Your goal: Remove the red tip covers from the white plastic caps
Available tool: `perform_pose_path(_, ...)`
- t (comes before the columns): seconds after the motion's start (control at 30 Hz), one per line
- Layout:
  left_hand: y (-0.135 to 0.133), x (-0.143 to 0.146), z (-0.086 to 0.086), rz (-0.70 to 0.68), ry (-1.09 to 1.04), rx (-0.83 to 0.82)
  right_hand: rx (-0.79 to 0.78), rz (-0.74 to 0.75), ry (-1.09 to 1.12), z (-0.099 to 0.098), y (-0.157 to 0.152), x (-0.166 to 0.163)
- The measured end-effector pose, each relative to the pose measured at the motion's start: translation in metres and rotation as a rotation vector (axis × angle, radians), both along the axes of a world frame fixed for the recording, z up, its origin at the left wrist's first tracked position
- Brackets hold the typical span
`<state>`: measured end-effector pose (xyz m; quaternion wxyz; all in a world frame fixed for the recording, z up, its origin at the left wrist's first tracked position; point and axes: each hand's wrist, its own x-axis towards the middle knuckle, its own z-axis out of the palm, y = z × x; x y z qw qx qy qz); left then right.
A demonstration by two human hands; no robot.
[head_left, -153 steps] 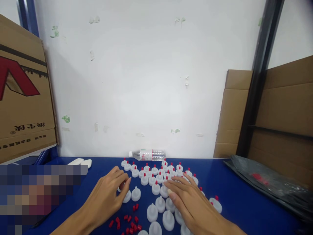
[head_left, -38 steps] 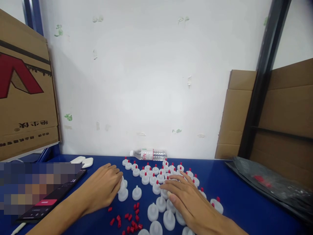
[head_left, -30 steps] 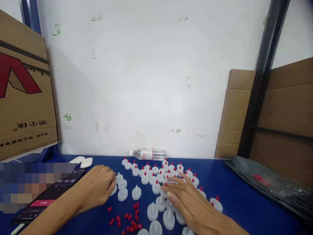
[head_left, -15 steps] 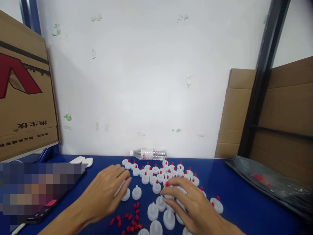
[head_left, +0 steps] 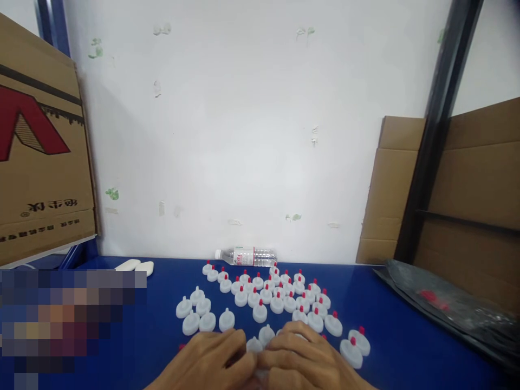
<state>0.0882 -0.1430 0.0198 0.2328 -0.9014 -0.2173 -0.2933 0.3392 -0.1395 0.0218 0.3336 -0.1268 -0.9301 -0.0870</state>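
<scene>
Half covering white caps [head_left: 267, 336] with left hand [head_left: 217, 357] and right hand [head_left: 304, 355], toward the worktop's [head_left: 385, 303] near edge.
Fingers curl; whether they pinch anything is hidden. The step looks like topping one in red, so the next move calls for fine alignment. Bare caps [head_left: 190, 324] stand toward the left edge, red-tipped caps [head_left: 259, 312] toward the back, where a bottle [head_left: 265, 257] lies.

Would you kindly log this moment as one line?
left hand, right hand: close together, grip hidden | red-tipped caps: upright | untipped caps: upright nearby | bottle: lying by wall
</scene>
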Motion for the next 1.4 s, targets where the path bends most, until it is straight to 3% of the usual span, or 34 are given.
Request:
perform_pose_path(0.13,0.017,0.001,-0.011,-0.094,-0.049,-0.05,0.038,-0.024,0.009,-0.003,0.001,-0.004)
perform_pose_path(0.3,0.007,-0.002,0.008,-0.188,-0.129,-0.315,0.216,-0.05,0.142,0.003,-0.002,-0.008)
perform_pose_path(0.33,0.003,-0.005,0.013,-0.15,-0.128,-0.411,0.283,-0.071,0.142,0.007,-0.002,-0.005)
perform_pose_path(0.37,0.0,-0.01,0.017,-0.028,-0.145,-0.507,0.344,-0.098,0.137,0.011,-0.001,-0.001)
perform_pose_path(0.43,0.0,-0.02,0.021,0.059,-0.228,-0.54,0.405,-0.162,0.136,0.019,0.002,0.008)
perform_pose_path(0.53,0.01,-0.031,0.019,0.111,-0.088,-0.5,0.337,-0.232,0.159,0.026,0.006,0.018)
perform_pose_path(0.67,0.021,-0.032,0.01,0.204,0.045,-0.515,0.266,-0.212,0.087,0.024,0.002,0.015)
perform_pose_path(0.8,0.02,-0.03,0.008,0.169,0.049,-0.567,0.234,-0.199,0.048,0.019,-0.005,0.008)
perform_pose_path(1.0,0.008,-0.025,0.018,0.111,-0.089,-0.598,0.252,-0.144,0.102,0.009,-0.001,-0.001)
perform_pose_path(1.23,-0.008,-0.005,0.015,-0.137,-0.164,-0.526,0.185,-0.061,0.079,-0.002,-0.004,-0.009)
perform_pose_path(1.4,0.015,-0.021,0.022,-0.022,-0.396,-0.401,0.17,-0.19,0.07,0.017,-0.007,0.001)
